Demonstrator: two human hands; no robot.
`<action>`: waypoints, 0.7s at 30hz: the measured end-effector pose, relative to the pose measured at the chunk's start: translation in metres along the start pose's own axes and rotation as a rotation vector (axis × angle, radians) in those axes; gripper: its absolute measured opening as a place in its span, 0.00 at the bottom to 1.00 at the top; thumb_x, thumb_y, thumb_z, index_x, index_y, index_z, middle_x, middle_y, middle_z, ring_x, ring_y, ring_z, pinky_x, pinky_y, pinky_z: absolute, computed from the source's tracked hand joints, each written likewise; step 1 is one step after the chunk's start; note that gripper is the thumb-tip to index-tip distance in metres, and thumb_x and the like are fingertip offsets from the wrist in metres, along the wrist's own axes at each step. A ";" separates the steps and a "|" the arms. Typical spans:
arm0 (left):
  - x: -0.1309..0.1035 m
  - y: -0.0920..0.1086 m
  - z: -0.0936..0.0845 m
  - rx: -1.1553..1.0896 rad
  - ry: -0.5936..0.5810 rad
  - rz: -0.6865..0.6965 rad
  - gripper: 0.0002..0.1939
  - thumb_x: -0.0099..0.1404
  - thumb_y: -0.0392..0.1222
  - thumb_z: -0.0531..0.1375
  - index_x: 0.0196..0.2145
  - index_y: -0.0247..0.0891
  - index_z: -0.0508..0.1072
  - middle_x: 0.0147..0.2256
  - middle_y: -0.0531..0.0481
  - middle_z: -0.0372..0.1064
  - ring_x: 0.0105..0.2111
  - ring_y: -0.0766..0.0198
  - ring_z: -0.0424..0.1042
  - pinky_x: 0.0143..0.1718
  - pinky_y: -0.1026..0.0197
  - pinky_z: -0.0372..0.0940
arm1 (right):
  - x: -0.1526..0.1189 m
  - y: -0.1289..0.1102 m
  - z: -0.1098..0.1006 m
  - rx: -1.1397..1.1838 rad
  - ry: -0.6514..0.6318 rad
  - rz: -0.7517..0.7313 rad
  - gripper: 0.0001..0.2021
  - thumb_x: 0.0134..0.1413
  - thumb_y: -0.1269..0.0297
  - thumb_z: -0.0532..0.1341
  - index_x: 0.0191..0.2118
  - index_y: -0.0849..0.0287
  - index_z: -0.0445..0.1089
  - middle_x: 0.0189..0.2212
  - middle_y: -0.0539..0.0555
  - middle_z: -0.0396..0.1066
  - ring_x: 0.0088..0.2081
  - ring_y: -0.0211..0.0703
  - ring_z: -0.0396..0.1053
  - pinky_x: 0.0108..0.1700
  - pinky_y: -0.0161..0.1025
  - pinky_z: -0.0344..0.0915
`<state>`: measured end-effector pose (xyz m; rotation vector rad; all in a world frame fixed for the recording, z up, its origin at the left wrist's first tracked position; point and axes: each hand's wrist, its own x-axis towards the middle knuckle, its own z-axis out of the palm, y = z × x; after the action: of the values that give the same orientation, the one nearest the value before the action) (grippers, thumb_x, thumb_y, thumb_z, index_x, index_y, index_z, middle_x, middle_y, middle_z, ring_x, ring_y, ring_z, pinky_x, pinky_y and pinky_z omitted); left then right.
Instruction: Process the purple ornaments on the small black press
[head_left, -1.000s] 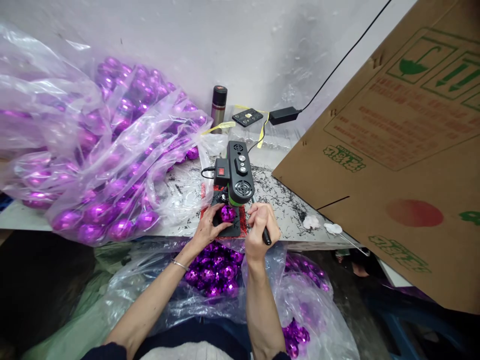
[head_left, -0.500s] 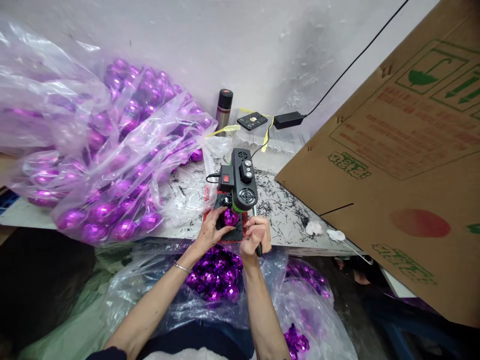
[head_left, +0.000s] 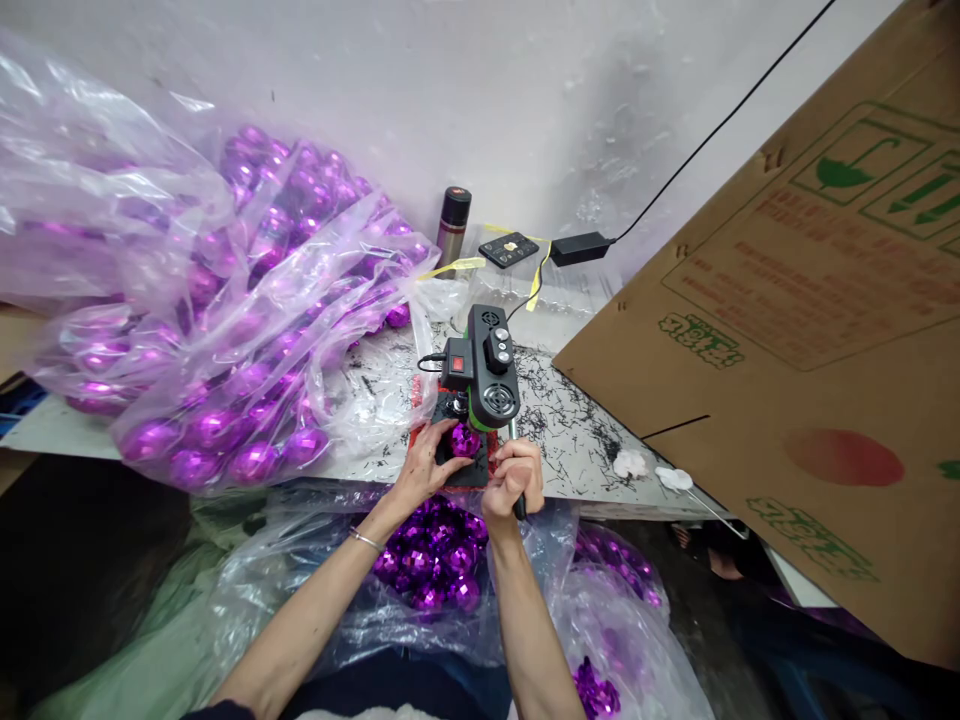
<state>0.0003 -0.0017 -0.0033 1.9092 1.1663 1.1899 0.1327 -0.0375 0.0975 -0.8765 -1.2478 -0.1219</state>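
Note:
A small black bench press (head_left: 495, 365) with a red switch stands on the table, its base on a red mat. Under its head sits a shiny purple ball (head_left: 465, 439). My left hand (head_left: 429, 462) has its thumb and fingers around the ball, gripping it from the left. My right hand (head_left: 516, 480) is closed around the black-ended metal lever (head_left: 520, 505) at the press's right side. Below the table edge, a clear plastic bag holds more purple faceted balls (head_left: 431, 560).
A large clear bag of purple balls (head_left: 255, 460) covers the left of the table. Behind are a bottle (head_left: 452, 225), a black flat device (head_left: 508, 249) and a power adapter (head_left: 580, 248). A cardboard box (head_left: 750, 300) rises at the right. Black bits litter the white tabletop (head_left: 555, 450).
The whole view has shifted slightly, so things appear a little lower and to the right. Both hands keep their places at the ball and the lever.

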 end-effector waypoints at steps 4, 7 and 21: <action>0.001 0.000 0.000 0.009 0.000 0.003 0.29 0.69 0.50 0.73 0.63 0.44 0.73 0.59 0.40 0.80 0.61 0.45 0.80 0.68 0.39 0.71 | -0.006 0.003 0.001 -0.011 0.002 0.015 0.22 0.79 0.61 0.50 0.27 0.53 0.60 0.28 0.47 0.65 0.27 0.38 0.66 0.32 0.40 0.65; 0.001 0.000 0.000 0.018 0.000 0.013 0.28 0.69 0.49 0.73 0.63 0.44 0.73 0.60 0.40 0.80 0.62 0.45 0.80 0.67 0.39 0.71 | -0.015 0.009 0.002 0.043 0.014 0.049 0.22 0.79 0.60 0.49 0.28 0.53 0.60 0.28 0.47 0.65 0.28 0.38 0.67 0.32 0.40 0.67; -0.037 0.006 -0.004 0.000 0.006 0.141 0.32 0.76 0.53 0.68 0.70 0.43 0.65 0.64 0.36 0.75 0.65 0.44 0.77 0.68 0.38 0.71 | 0.042 -0.035 -0.009 -0.020 -0.039 0.330 0.25 0.79 0.56 0.54 0.24 0.53 0.62 0.23 0.46 0.65 0.28 0.39 0.67 0.33 0.39 0.63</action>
<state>-0.0092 -0.0379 -0.0104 2.0163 1.0490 1.2704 0.1361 -0.0509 0.1513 -1.0942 -1.1233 0.1476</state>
